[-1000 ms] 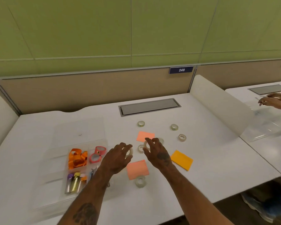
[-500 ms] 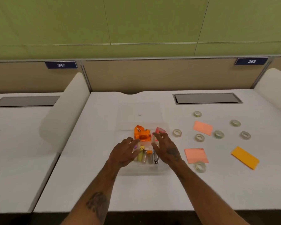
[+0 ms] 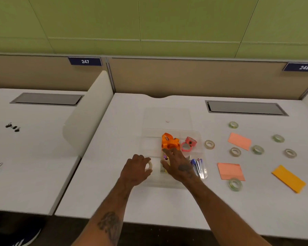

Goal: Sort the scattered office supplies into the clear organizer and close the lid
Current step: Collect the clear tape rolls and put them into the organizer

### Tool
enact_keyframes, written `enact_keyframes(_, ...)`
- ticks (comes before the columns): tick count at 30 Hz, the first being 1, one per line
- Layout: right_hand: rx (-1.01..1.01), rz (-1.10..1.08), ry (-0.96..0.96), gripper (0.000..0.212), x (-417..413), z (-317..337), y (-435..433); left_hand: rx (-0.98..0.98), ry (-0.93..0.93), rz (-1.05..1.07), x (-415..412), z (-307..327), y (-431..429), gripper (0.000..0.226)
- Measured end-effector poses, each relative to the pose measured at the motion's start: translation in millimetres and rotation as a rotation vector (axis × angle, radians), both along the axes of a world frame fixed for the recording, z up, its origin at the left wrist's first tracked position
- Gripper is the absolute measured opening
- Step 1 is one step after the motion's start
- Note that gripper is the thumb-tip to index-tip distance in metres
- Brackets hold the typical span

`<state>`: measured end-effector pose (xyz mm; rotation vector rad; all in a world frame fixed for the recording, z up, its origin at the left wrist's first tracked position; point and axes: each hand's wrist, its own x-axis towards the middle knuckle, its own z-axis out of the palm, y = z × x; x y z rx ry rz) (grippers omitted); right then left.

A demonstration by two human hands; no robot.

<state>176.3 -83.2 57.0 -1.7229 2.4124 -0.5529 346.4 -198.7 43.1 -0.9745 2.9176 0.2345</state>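
The clear organizer lies open on the white desk, its lid flat behind it. Orange tape dispensers, pink ones and pens fill some compartments. My left hand holds a whitish tape roll over the organizer's front left part. My right hand hovers with fingers spread over the middle compartments, holding nothing visible. Several tape rolls lie scattered to the right, along with two salmon sticky-note pads and an orange pad.
A white divider separates this desk from the left one, where black binder clips lie. A grey cable hatch sits at the back right. The desk's front edge runs near my forearms.
Both hands swung left from the scattered rolls to the organizer. The left hand carries a tape roll and now sits lower over the front left compartment; the right hand's fingers have spread.
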Motion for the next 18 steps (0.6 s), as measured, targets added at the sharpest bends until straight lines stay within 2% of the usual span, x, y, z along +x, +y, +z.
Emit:
enact_keyframes(10, 0.021, 0.090, -0.010, 0.058, 10.8, -4.3, -12.5, -0.052, 0.070, 0.105, 8.4, -2.6, -8.6, 0.063)
enact_keyframes(18, 0.124, 0.151, -0.031, 0.069, 19.5, -9.3, -21.6, -0.088, 0.020, 0.186, 18.0, -3.1, -13.6, 0.069)
